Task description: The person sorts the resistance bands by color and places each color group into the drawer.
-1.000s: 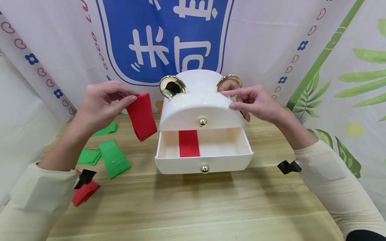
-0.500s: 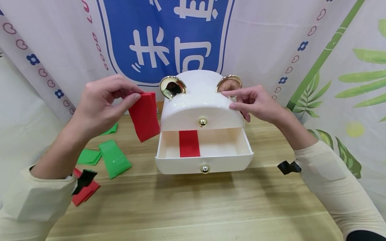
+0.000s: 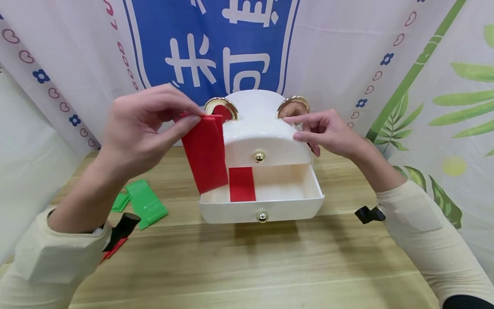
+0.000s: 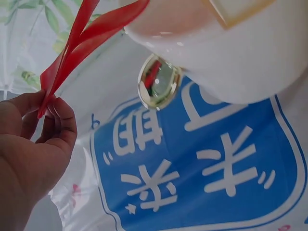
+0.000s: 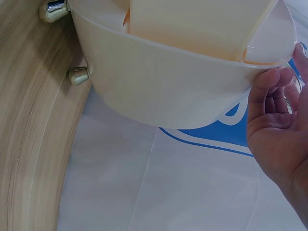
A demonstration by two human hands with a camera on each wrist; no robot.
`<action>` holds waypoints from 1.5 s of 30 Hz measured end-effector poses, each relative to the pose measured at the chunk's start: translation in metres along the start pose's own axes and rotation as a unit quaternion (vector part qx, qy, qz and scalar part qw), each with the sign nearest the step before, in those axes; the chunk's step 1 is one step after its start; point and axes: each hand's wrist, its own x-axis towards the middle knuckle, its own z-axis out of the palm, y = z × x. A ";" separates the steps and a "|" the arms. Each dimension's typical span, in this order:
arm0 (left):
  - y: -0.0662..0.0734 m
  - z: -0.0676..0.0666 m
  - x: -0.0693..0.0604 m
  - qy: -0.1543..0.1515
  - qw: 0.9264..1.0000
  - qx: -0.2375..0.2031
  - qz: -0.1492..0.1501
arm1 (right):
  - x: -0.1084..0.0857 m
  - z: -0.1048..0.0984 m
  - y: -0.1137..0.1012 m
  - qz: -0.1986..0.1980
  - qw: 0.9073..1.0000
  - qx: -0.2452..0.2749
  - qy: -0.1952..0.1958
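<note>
A white two-drawer box [image 3: 251, 128] with gold knobs and two round gold ears stands on the table, its lower drawer [image 3: 227, 212] pulled out. Inside that drawer, left of its middle, lies a folded red piece [image 3: 242, 184]. The left hand [image 3: 140, 128] pinches another folded red piece [image 3: 205, 154] by its top edge, and this hangs over the drawer's left end. In the left wrist view the hand [image 4: 41, 139] has thumb and fingertips closed on the red piece [image 4: 65, 65]. The right hand [image 3: 328, 131] holds the box's upper right side by the ear, also seen at the right wrist [image 5: 281, 110].
Green folded pieces [image 3: 146, 204] lie on the table [image 3: 251, 266] left of the box, with a red one [image 3: 115, 249] nearer the front, partly behind the left cuff. A printed cloth [image 3: 324, 51] hangs close behind the box.
The left hand has moved right with its red piece, from beside the box to over the drawer's left end. The right hand stays where it was.
</note>
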 end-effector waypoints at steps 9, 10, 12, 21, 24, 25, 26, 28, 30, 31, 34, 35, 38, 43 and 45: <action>0.005 0.032 0.010 0.007 0.997 -0.064 0.036 | -0.001 0.000 -0.001 0.005 1.000 -0.007 0.000; 0.005 0.036 0.011 0.003 0.997 -0.064 0.034 | -0.001 0.000 -0.001 0.006 1.000 -0.006 -0.001; 0.004 0.047 0.012 -0.003 0.997 -0.069 0.029 | -0.001 0.000 0.000 0.007 1.000 -0.007 0.000; 0.001 0.092 0.012 -0.029 0.997 -0.071 0.002 | 0.001 0.002 0.001 0.001 1.000 -0.005 -0.003; 0.001 0.102 0.009 -0.054 0.995 -0.080 -0.017 | 0.001 0.002 0.001 -0.003 1.000 -0.002 -0.003; 0.000 0.105 0.008 -0.062 0.994 -0.082 -0.024 | 0.000 0.002 0.001 -0.003 1.000 -0.001 -0.003; 0.000 0.108 0.007 -0.070 0.994 -0.084 -0.030 | 0.000 0.002 0.001 -0.003 1.000 -0.001 -0.003; -0.002 0.112 0.006 -0.081 0.992 -0.087 -0.042 | 0.000 0.001 0.002 -0.003 1.000 -0.002 -0.003; -0.003 0.116 0.004 -0.090 0.991 -0.082 -0.051 | 0.000 0.001 0.002 -0.002 1.000 -0.002 -0.002; -0.004 0.117 0.004 -0.093 0.991 -0.078 -0.055 | 0.000 0.001 0.002 -0.001 1.000 -0.002 -0.002; -0.007 0.121 0.003 -0.106 0.991 -0.059 -0.064 | -0.001 0.000 0.002 0.001 1.000 -0.001 -0.001; -0.008 0.122 0.003 -0.110 0.990 -0.052 -0.067 | -0.001 0.000 0.002 0.003 1.000 -0.001 -0.001; -0.009 0.124 0.004 -0.123 0.989 -0.031 -0.072 | -0.001 0.000 0.001 0.008 1.000 0.002 -0.001; -0.008 0.125 0.003 -0.128 0.990 0.018 -0.059 | 0.000 0.001 0.001 0.002 1.000 0.006 -0.001; -0.007 0.125 0.002 -0.127 0.990 0.039 -0.054 | 0.000 0.001 0.001 0.000 1.000 0.005 -0.001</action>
